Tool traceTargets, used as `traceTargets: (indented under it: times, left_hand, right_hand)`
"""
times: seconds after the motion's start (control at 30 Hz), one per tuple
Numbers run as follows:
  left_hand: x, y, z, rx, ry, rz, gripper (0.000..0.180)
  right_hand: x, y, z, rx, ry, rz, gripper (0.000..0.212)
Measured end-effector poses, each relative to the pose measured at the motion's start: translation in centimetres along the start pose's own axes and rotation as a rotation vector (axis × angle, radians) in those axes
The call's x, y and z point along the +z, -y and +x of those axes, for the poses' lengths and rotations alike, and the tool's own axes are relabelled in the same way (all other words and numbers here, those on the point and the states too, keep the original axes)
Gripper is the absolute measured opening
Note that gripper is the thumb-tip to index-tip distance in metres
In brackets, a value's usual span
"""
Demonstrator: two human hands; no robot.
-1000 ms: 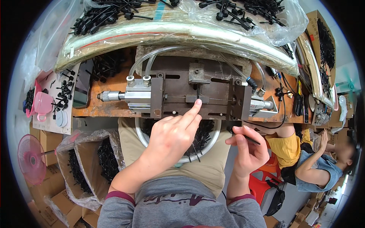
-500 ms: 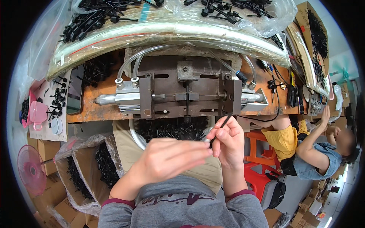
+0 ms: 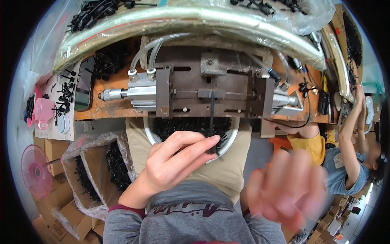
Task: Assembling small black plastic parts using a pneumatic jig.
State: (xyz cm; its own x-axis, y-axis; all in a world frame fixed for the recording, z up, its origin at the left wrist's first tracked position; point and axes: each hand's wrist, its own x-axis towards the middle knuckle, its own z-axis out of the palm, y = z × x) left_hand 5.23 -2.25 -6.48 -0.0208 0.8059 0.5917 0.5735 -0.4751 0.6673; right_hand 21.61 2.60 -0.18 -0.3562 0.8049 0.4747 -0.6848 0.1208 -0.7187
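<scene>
My left hand point(image 3: 174, 160) is at the front edge of the bench fixture, its fingers closed together on the lower end of a thin black plastic rod point(image 3: 212, 116). That rod runs up to a small metal block point(image 3: 210, 94) in the middle of the dark steel fixture point(image 3: 187, 106). My fingers partly hide the rod's lower end. My right hand point(image 3: 284, 187) is to the right, raised over my lap and smeared by motion. Whether anything is in it cannot be made out. Below the fixture, a white-rimmed basin point(image 3: 148, 131) full of small black parts sits between my legs.
Silver air cylinders point(image 3: 142, 96) with clear hoses point(image 3: 140, 53) flank the fixture. A plastic-wrapped curved ledge point(image 3: 195, 16) holds heaps of black parts. Pink cup point(image 3: 42, 110), pink fan point(image 3: 37, 171) and lined carton point(image 3: 95, 162) are on the left. A co-worker point(image 3: 345, 162) sits at right.
My left hand has closed on the rod at the fixture. My right hand, which held a black rod near it, has swung right and down. The view has shifted slightly.
</scene>
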Motion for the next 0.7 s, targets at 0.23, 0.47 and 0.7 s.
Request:
traceTargets:
  times: [0.23, 0.47, 0.7]
  left_hand:
    - [0.5, 0.1, -0.3, 0.018, 0.035, -0.027, 0.040]
    - [0.8, 0.5, -0.9, 0.013, 0.063, -0.049, 0.036]
    - [0.6, 1.2, -0.6, 0.008, 0.081, -0.046, 0.032]
  right_hand:
    - [1.0, 3.6, 1.0, 0.204, 0.243, 0.538, 0.003]
    - [1.6, 5.1, 1.5, 0.247, 0.109, 0.346, 0.008]
    - [1.5, 5.8, 2.6, 0.248, 0.188, 0.261, 0.010]
